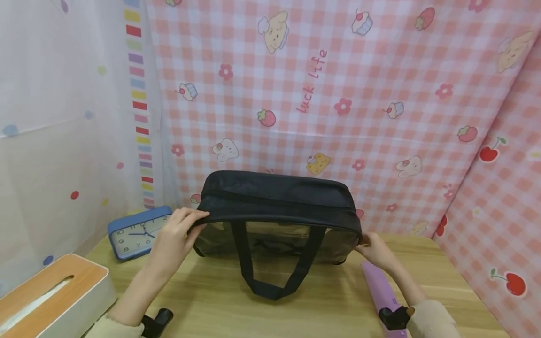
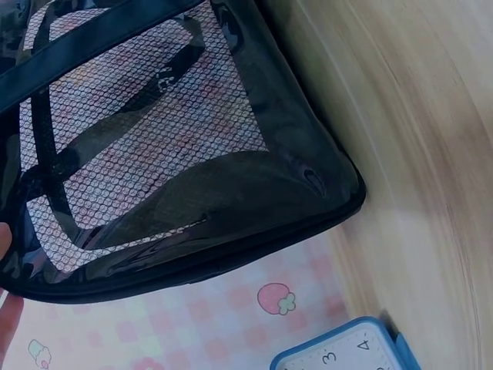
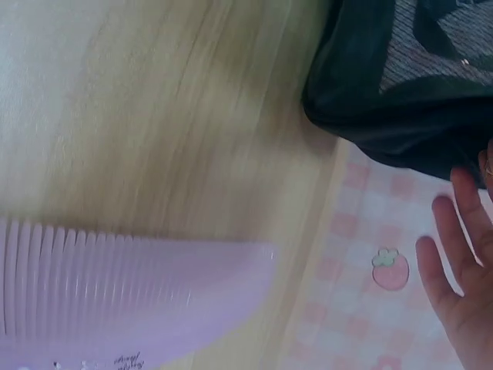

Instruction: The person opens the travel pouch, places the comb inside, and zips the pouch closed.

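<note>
A black toiletry bag (image 1: 274, 197) with see-through side panels stands on the table, its strap handle (image 1: 274, 291) hanging toward me. At its upper left corner my left hand (image 1: 175, 234) grips the edge, thumb below and fingers on top. My right hand (image 1: 378, 251) is at the bag's right end and pinches its edge; the fingertips are partly hidden there. In the right wrist view several fingers of the right hand (image 3: 466, 270) spread away from the dark bag (image 3: 362, 92). Mesh-patterned material shows through the clear panel (image 2: 146, 123) in the left wrist view.
A purple comb (image 1: 382, 291) lies below my right forearm. Left of the bag stands a blue clock (image 1: 139, 232), close to my left hand. A tissue box (image 1: 90, 281) with a wooden top sits at the front left. Behind the wooden table (image 1: 422, 263) hangs pink checked cloth (image 1: 380, 61).
</note>
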